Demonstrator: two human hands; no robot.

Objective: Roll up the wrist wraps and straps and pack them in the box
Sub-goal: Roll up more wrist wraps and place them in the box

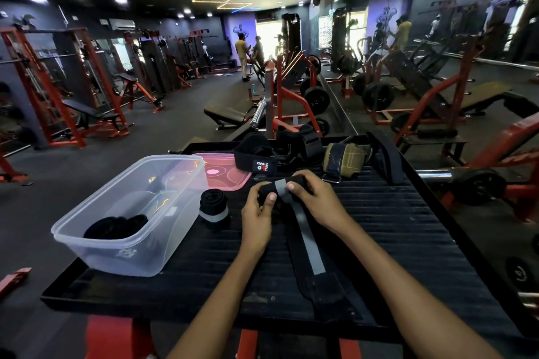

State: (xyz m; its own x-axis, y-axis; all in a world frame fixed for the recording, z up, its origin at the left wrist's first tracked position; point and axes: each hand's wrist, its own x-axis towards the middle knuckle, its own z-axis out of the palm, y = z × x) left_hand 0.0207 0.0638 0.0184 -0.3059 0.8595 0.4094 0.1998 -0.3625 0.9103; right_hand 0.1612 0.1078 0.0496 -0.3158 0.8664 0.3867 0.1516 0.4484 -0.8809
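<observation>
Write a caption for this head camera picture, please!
Both hands, left and right, roll a black wrist wrap beside the clear box.

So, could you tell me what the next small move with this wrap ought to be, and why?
Probably keep rolling toward the body: both the left hand and right hand grip the started roll of the wrist wrap, whose long tail lies flat on the black platform.
</observation>
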